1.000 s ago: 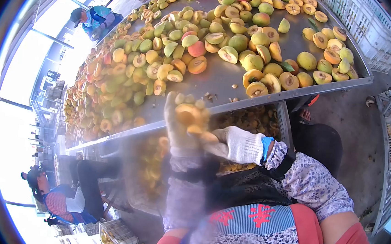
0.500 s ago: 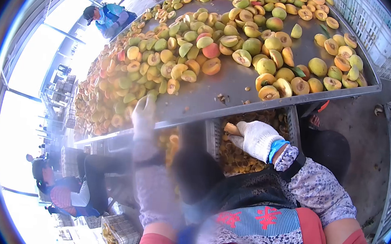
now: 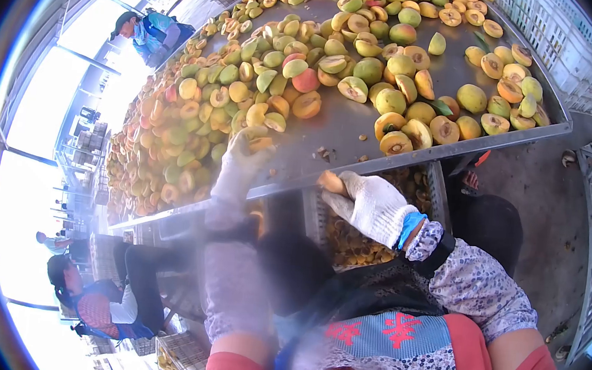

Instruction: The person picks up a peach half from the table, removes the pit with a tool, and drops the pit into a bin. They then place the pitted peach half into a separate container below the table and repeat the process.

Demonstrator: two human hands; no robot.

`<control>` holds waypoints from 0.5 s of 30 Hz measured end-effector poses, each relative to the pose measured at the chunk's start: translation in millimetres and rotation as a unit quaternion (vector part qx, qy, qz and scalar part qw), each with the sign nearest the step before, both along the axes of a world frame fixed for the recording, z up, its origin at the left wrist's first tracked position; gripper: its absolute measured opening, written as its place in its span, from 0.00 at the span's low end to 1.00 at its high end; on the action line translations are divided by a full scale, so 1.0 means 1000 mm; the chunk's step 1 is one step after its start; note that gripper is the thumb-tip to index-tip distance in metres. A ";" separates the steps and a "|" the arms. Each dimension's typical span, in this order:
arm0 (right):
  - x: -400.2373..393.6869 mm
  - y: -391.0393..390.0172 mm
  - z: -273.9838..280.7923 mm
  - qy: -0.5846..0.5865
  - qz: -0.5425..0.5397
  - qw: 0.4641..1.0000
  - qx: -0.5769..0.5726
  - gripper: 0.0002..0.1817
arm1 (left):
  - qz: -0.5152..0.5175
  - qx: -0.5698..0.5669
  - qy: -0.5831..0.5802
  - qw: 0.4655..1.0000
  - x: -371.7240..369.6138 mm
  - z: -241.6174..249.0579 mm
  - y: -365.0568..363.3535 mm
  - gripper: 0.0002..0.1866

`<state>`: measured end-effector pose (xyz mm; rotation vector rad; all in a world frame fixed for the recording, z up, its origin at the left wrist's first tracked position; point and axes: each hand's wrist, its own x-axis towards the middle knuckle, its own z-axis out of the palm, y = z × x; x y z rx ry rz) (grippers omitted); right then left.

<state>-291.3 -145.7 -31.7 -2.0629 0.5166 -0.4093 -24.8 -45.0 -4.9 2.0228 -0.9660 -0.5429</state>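
The left hand (image 3: 242, 160), gloved and blurred, lay curled over a peach half (image 3: 260, 142) at the near edge of the desk (image 3: 335, 129); whether it truly gripped could not be told. The right hand (image 3: 371, 205) pinched a small orange piece (image 3: 331, 182) just below that edge, above the crate (image 3: 375, 233) of cut fruit beneath it. Judging by the heap (image 3: 197, 121) beyond the left hand, most fruit remained to handle, though the crate already held plenty.

Halved peach (image 3: 260, 140) at table edge, orange piece (image 3: 330, 181) over crate
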 end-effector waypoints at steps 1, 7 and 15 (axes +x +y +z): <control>0.001 0.000 0.000 0.000 -0.001 1.000 -0.001 0.22 | -0.033 -0.020 0.020 0.999 -0.038 0.025 -0.001 0.31; -0.003 -0.008 0.021 -0.077 -0.006 0.931 0.357 0.23 | -0.240 -0.072 -0.024 0.968 -0.108 0.034 -0.004 0.36; -0.003 -0.011 0.005 -0.167 -0.040 0.946 0.275 0.17 | -0.070 -0.322 0.309 0.892 -0.159 0.010 -0.046 0.23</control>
